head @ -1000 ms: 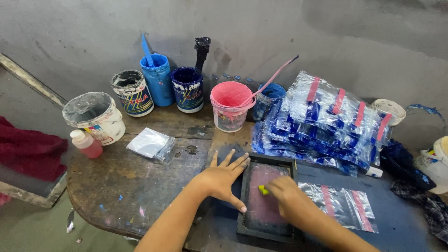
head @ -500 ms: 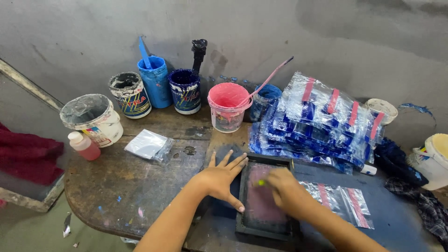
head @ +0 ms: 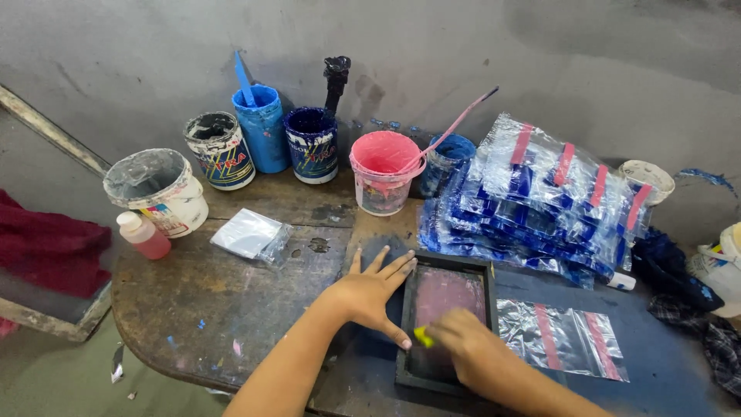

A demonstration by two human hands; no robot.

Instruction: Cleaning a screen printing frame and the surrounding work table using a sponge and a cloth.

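On the wooden table, your left hand lies flat, fingers spread, against the black printing frame. Your right hand presses a small yellow piece onto its pink screen, fingers curled.

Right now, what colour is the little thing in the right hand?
Yellow; the right hand pinches the small piece, clearest from the head camera.

Left hand lies flat, fingers spread, at the left edge of the printing frame; right hand curled, pressing inside it
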